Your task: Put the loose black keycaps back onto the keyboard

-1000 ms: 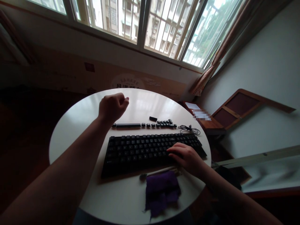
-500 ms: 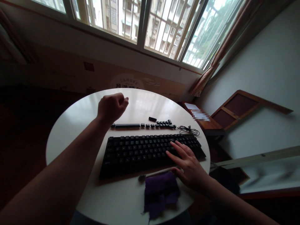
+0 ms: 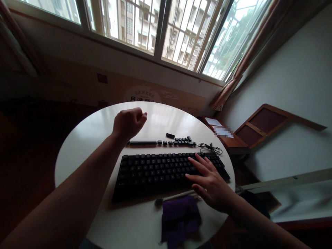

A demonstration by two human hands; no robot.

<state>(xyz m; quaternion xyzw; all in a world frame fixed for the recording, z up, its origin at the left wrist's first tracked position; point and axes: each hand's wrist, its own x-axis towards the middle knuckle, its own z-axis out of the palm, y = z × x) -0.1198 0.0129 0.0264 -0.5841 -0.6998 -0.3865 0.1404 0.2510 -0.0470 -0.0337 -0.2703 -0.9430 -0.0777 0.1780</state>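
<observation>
A black keyboard (image 3: 155, 171) lies across the round white table (image 3: 85, 138). My right hand (image 3: 207, 181) rests on its right part, fingers stretched out and spread over the keys. My left hand (image 3: 128, 122) hovers above the table behind the keyboard's left end, curled into a loose fist with thumb against fingers; whether anything is pinched in it is hidden. Behind the keyboard runs a row of loose black keycaps (image 3: 166, 142), including a long bar, with one separate cap (image 3: 170, 135) further back.
A purple cloth (image 3: 180, 218) lies at the table's near edge, with a thin brush (image 3: 173, 197) between it and the keyboard. A coiled cable (image 3: 210, 148) sits at the right rim. A wooden chair (image 3: 249, 131) stands to the right, under barred windows.
My right hand went from curled on the keys to fingers stretched flat and shifted slightly back. The left fist barely moved. The view tilted a little.
</observation>
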